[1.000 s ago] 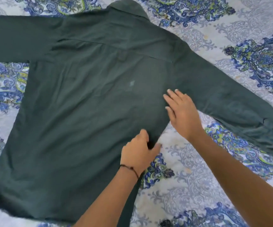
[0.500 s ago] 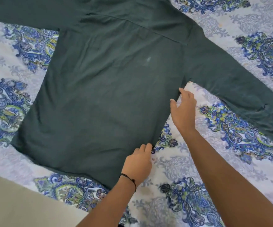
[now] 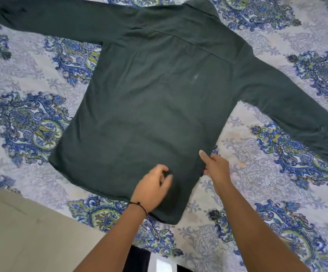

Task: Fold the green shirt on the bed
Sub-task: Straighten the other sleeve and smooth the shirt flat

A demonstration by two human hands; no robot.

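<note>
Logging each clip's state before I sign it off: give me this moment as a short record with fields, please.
garment: green shirt lies flat, back up, both sleeves spread out
surface: bed with a blue patterned sheet
left hand: left hand curled over the shirt near the hem, blurred; grip unclear
right hand: right hand pinches the shirt's side edge, thumb on top
fold progress: no fold made yet

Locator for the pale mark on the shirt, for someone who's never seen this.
The green shirt lies spread back-up on the blue paisley bedsheet. Just below its shoulder seam, mid-back, sits a small pale mark. It is the only light fleck on the plain green cloth.
</note>
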